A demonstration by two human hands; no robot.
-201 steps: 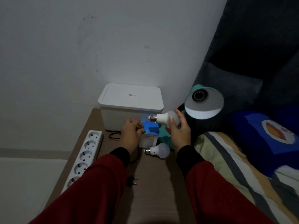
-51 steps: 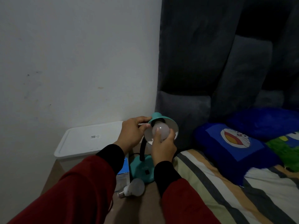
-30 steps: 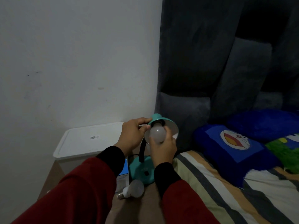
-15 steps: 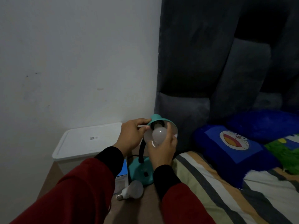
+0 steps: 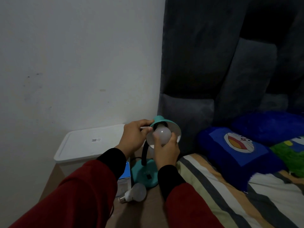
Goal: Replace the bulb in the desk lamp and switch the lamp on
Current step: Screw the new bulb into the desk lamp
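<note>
Since half a second ago, almost nothing has shifted: both hands stay at the lamp's shade. Around the teal desk lamp (image 5: 144, 174) as landmark: a white lidded bin (image 5: 85, 143) stands to its left, with a blue-and-white bulb box (image 5: 125, 176) just beside its base. The left hand (image 5: 134, 137) pinches the shade's rim (image 5: 162, 120). The right hand (image 5: 166, 150) curls its fingers around the white bulb (image 5: 162, 134), seated at the shade's dark socket. A spare bulb (image 5: 135, 193) lies in front of the base.
</note>
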